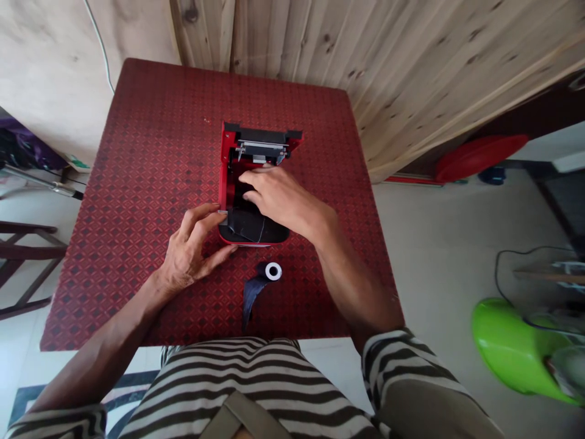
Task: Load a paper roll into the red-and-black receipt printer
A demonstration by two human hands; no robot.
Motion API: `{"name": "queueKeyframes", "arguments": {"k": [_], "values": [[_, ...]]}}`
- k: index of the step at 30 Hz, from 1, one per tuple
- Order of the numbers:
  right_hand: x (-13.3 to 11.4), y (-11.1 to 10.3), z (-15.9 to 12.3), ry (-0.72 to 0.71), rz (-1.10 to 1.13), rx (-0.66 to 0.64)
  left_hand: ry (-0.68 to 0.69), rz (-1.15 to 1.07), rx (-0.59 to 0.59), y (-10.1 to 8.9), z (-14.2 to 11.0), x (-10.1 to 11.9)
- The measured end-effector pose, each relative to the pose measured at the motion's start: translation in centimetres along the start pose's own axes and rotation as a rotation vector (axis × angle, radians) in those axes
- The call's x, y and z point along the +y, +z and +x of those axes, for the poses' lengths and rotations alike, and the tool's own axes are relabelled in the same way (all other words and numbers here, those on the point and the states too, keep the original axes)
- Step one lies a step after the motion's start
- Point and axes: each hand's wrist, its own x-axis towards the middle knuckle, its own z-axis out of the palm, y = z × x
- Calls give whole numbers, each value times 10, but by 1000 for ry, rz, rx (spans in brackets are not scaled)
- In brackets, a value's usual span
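Note:
A small red and black printer stands open in the middle of the red patterned table. My right hand reaches into its black inner compartment, fingers curled downward; what they touch is hidden. My left hand rests on the table at the printer's near left corner, with thumb and forefinger pinching its edge. A small dark paper roll with a white core lies on the table just in front of the printer, a dark strip trailing from it toward me.
A wooden plank wall rises behind the table. A dark wooden chair frame stands at the left. On the floor at the right are a green plastic object and a red lid-like object. A cable loops near the green object.

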Motion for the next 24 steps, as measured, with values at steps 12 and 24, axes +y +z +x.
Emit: {"name": "queueKeyframes", "arguments": {"k": [12,24], "values": [[-33,7,-80,-203,143,312,-85,-108,74,-36,38,-1],[-33,22,-86,-164,155,563,37,-7,-55,-16,133,-32]]}}
